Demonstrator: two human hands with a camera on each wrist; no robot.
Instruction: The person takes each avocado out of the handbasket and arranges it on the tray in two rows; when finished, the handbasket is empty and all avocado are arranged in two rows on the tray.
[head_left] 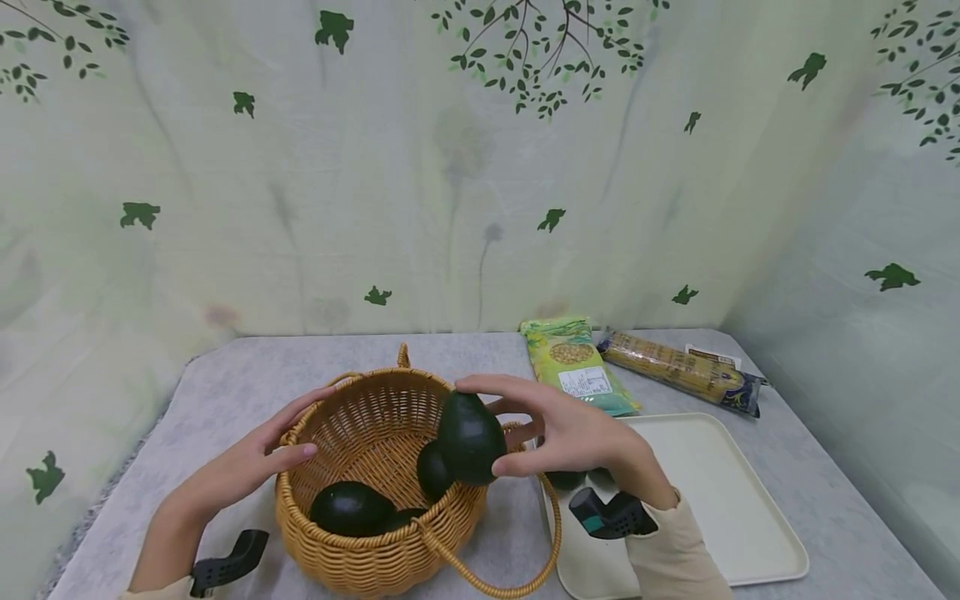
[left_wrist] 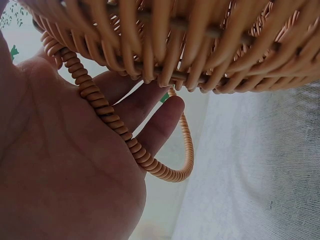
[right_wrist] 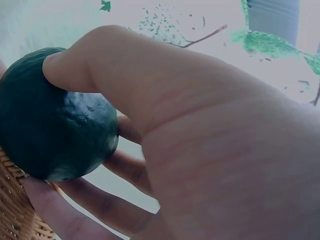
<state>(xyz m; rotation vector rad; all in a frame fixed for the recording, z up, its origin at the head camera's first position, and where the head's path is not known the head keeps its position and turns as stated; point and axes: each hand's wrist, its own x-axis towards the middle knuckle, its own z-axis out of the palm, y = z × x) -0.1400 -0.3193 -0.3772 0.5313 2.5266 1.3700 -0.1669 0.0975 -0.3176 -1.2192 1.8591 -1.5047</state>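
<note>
A round wicker basket (head_left: 375,560) stands on the grey cloth-covered table, its two loop handles folded down. Two dark green avocados (head_left: 348,507) (head_left: 432,472) lie inside it. My right hand (head_left: 558,433) grips a third avocado (head_left: 471,435) between thumb and fingers just above the basket's right rim; the right wrist view shows the same avocado (right_wrist: 55,115) in that hand (right_wrist: 200,140), with basket weave (right_wrist: 12,210) below. My left hand (head_left: 258,457) rests with straight fingers on the basket's left rim. In the left wrist view its palm (left_wrist: 65,170) lies against a handle (left_wrist: 115,125).
A cream tray (head_left: 720,492) lies right of the basket, with dark avocados (head_left: 566,480) partly hidden under my right hand. Behind it lie a green packet (head_left: 577,367) and a long yellow packet (head_left: 682,371). Leaf-printed curtains close the back and right.
</note>
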